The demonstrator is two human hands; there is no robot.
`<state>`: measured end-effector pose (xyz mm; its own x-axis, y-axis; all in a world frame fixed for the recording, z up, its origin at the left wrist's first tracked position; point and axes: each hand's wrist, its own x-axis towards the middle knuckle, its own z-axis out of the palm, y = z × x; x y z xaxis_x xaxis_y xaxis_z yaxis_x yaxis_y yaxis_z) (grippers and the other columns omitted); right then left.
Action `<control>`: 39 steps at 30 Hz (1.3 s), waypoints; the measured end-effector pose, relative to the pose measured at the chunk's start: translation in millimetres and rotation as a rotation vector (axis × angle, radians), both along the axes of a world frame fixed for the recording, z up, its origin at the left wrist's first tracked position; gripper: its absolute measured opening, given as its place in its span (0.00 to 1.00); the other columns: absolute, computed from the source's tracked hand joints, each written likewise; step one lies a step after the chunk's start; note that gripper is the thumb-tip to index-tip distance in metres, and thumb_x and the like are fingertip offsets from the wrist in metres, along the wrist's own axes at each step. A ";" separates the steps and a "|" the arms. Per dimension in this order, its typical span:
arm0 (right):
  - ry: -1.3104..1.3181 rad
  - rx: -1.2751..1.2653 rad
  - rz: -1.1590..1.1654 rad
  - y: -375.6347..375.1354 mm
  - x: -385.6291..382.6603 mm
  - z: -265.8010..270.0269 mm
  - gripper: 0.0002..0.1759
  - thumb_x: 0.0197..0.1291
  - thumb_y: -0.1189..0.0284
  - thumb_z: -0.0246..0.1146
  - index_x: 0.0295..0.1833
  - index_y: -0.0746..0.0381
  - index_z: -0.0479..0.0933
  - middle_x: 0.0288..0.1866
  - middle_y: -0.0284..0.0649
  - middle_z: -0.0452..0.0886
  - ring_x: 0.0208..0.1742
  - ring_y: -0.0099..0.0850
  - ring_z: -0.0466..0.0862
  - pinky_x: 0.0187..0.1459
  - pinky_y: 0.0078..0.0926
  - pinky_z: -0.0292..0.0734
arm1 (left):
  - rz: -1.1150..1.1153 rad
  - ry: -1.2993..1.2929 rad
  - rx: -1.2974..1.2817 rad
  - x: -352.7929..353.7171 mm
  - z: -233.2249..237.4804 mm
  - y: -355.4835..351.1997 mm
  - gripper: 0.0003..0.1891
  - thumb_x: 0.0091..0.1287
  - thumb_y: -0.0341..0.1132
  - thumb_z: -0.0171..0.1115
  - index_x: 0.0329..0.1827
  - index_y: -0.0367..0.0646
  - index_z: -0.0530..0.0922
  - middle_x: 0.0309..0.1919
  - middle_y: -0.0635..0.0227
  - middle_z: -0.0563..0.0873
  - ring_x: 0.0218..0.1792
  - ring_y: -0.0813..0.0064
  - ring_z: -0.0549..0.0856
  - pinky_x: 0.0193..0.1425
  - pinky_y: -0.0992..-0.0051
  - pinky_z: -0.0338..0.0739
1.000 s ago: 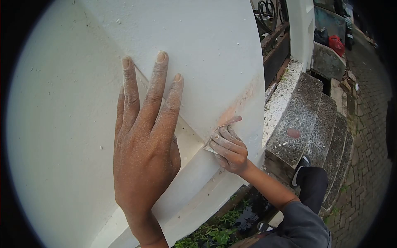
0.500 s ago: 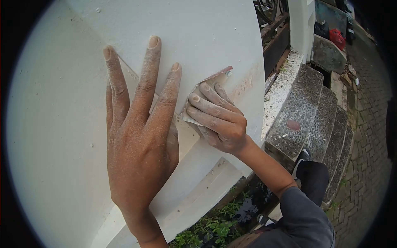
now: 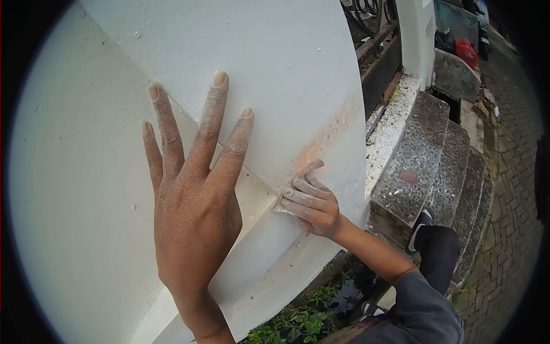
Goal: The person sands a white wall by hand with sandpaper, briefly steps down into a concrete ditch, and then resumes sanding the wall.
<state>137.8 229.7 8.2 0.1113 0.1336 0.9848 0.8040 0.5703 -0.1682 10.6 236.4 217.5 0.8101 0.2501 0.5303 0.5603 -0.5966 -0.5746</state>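
Observation:
My left hand (image 3: 197, 195) lies against the white wall (image 3: 258, 63), its dusty fingers spread and nothing held in it. To its right, my right hand (image 3: 311, 207) presses a folded piece of sandpaper (image 3: 312, 167) to the wall, near a corner where raised edges meet. The fingers cover most of the sheet; its reddish edge sticks out above them. Above the sandpaper, a reddish-brown worn streak (image 3: 326, 140) runs up the white surface. White dust coats the fingers of both hands.
Stone steps (image 3: 421, 155) with a reddish patch stand at the right, beside a paved path (image 3: 510, 189). A dark metal gate (image 3: 378, 63) is at the upper right. Green plants (image 3: 303, 318) grow below the wall. A red bag (image 3: 467, 53) lies farther back.
My right hand has moved down and slightly right with the sandpaper, uncovering more of the reddish streak. My left hand sits slightly lower in view, still spread.

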 end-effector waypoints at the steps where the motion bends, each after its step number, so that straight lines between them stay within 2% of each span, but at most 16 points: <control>1: 0.005 0.041 -0.002 2.2 2.7 17.0 0.16 0.50 0.76 0.64 0.47 0.58 0.82 0.52 0.38 0.82 0.61 0.40 0.78 0.63 0.46 0.69 | -0.025 -0.021 -0.012 0.2 -2.5 0.9 0.41 0.48 0.12 0.49 0.63 0.68 0.73 0.74 0.82 0.59 0.76 0.57 0.43 0.76 0.50 0.49; 2: -0.002 0.032 -0.015 -1.3 6.7 48.9 0.14 0.51 0.75 0.63 0.46 0.58 0.82 0.51 0.38 0.83 0.60 0.40 0.78 0.63 0.46 0.69 | -0.051 -0.046 -0.023 2.8 -4.8 2.1 0.42 0.48 0.11 0.48 0.63 0.68 0.73 0.73 0.82 0.60 0.76 0.57 0.43 0.76 0.51 0.51; 3: 0.007 0.022 -0.024 -1.8 7.5 46.5 0.14 0.51 0.74 0.63 0.46 0.58 0.82 0.51 0.38 0.83 0.60 0.40 0.78 0.63 0.46 0.69 | -0.064 -0.055 -0.036 5.7 -6.1 2.2 0.42 0.48 0.11 0.48 0.63 0.67 0.73 0.73 0.82 0.60 0.76 0.57 0.43 0.76 0.51 0.52; 5: 0.031 0.003 -0.028 -3.8 1.0 37.6 0.14 0.52 0.74 0.63 0.46 0.58 0.82 0.51 0.37 0.83 0.60 0.39 0.78 0.62 0.46 0.70 | -0.077 -0.070 -0.061 5.5 -7.1 0.7 0.41 0.48 0.11 0.49 0.63 0.66 0.73 0.73 0.82 0.60 0.76 0.57 0.43 0.75 0.51 0.56; 6: 0.053 -0.036 0.008 -4.6 -2.0 3.9 0.15 0.51 0.74 0.63 0.46 0.57 0.82 0.51 0.37 0.83 0.60 0.39 0.78 0.63 0.45 0.70 | -0.068 -0.051 -0.049 4.3 -6.6 0.6 0.41 0.48 0.11 0.49 0.63 0.65 0.73 0.73 0.81 0.60 0.76 0.56 0.43 0.74 0.52 0.57; 9: 0.038 -0.016 -0.021 -1.0 2.2 -18.1 0.15 0.50 0.75 0.63 0.47 0.57 0.82 0.52 0.37 0.82 0.61 0.38 0.78 0.63 0.44 0.69 | -0.054 -0.033 -0.017 2.8 -5.3 0.6 0.39 0.48 0.12 0.50 0.63 0.63 0.74 0.73 0.80 0.60 0.76 0.54 0.42 0.73 0.53 0.60; 13: 0.019 0.043 -0.058 -0.7 10.4 49.4 0.15 0.50 0.76 0.63 0.46 0.56 0.82 0.51 0.37 0.83 0.59 0.38 0.79 0.63 0.44 0.70 | -0.079 -0.049 -0.050 6.8 -9.4 2.0 0.40 0.48 0.12 0.50 0.63 0.62 0.74 0.73 0.80 0.60 0.76 0.53 0.42 0.72 0.52 0.61; 17: 0.040 -0.067 -0.010 -5.3 3.0 -34.8 0.16 0.50 0.77 0.64 0.47 0.58 0.82 0.52 0.39 0.82 0.60 0.39 0.78 0.64 0.44 0.68 | -0.036 -0.017 -0.035 3.2 -6.8 -1.7 0.40 0.47 0.11 0.49 0.63 0.62 0.73 0.73 0.79 0.60 0.76 0.53 0.42 0.72 0.52 0.61; 21: 0.032 0.061 -0.095 -0.5 23.5 54.3 0.15 0.51 0.73 0.65 0.48 0.57 0.82 0.51 0.38 0.83 0.60 0.39 0.78 0.64 0.44 0.69 | -0.042 0.002 -0.033 4.9 -5.9 0.2 0.40 0.47 0.12 0.51 0.64 0.62 0.73 0.73 0.79 0.60 0.76 0.52 0.42 0.71 0.52 0.62; 22: 0.049 0.066 -0.079 0.1 22.3 57.2 0.15 0.52 0.73 0.65 0.47 0.57 0.82 0.51 0.39 0.83 0.60 0.39 0.78 0.63 0.45 0.70 | -0.056 -0.003 -0.033 6.1 -7.1 0.6 0.40 0.47 0.12 0.51 0.64 0.62 0.73 0.73 0.79 0.60 0.76 0.52 0.42 0.71 0.51 0.62; 26: 0.038 -0.041 -0.055 -5.4 3.3 -29.8 0.16 0.49 0.76 0.64 0.47 0.59 0.81 0.52 0.40 0.82 0.60 0.40 0.78 0.62 0.45 0.70 | -0.041 -0.014 -0.094 4.1 -4.5 -5.1 0.40 0.48 0.12 0.52 0.64 0.61 0.73 0.73 0.77 0.60 0.75 0.51 0.42 0.72 0.53 0.61; 30: 0.025 0.075 -0.033 0.8 18.1 47.0 0.17 0.48 0.76 0.63 0.47 0.58 0.82 0.52 0.39 0.82 0.59 0.40 0.79 0.63 0.45 0.70 | -0.064 -0.004 -0.035 6.2 -6.9 -1.4 0.40 0.47 0.12 0.53 0.64 0.61 0.73 0.74 0.77 0.59 0.75 0.50 0.43 0.73 0.55 0.61; 33: 0.050 0.041 -0.051 -1.4 13.5 24.5 0.17 0.48 0.76 0.64 0.47 0.59 0.82 0.52 0.39 0.82 0.59 0.40 0.79 0.62 0.45 0.71 | -0.059 -0.003 -0.052 6.4 -7.3 -2.0 0.40 0.47 0.12 0.53 0.64 0.60 0.73 0.74 0.76 0.60 0.75 0.50 0.43 0.73 0.54 0.61; 35: 0.054 0.009 -0.030 1.2 12.9 -8.5 0.16 0.48 0.76 0.64 0.46 0.59 0.82 0.52 0.40 0.82 0.59 0.40 0.79 0.62 0.47 0.70 | -0.062 -0.006 -0.054 4.3 -6.8 -3.5 0.40 0.47 0.12 0.53 0.64 0.60 0.73 0.73 0.76 0.60 0.75 0.50 0.43 0.73 0.54 0.60; 37: 0.027 0.029 -0.044 -0.8 17.1 4.2 0.15 0.48 0.76 0.64 0.46 0.59 0.82 0.53 0.40 0.82 0.59 0.41 0.79 0.62 0.48 0.70 | -0.085 -0.018 -0.046 4.2 -5.4 -1.4 0.40 0.46 0.12 0.53 0.64 0.59 0.73 0.73 0.76 0.60 0.75 0.50 0.43 0.73 0.53 0.60; 39: 0.029 0.079 -0.062 2.4 25.3 45.1 0.15 0.50 0.76 0.63 0.46 0.59 0.82 0.51 0.39 0.83 0.58 0.41 0.79 0.62 0.45 0.70 | -0.113 -0.021 -0.037 7.4 -8.9 1.6 0.40 0.46 0.12 0.53 0.64 0.59 0.73 0.73 0.76 0.60 0.75 0.49 0.43 0.73 0.53 0.60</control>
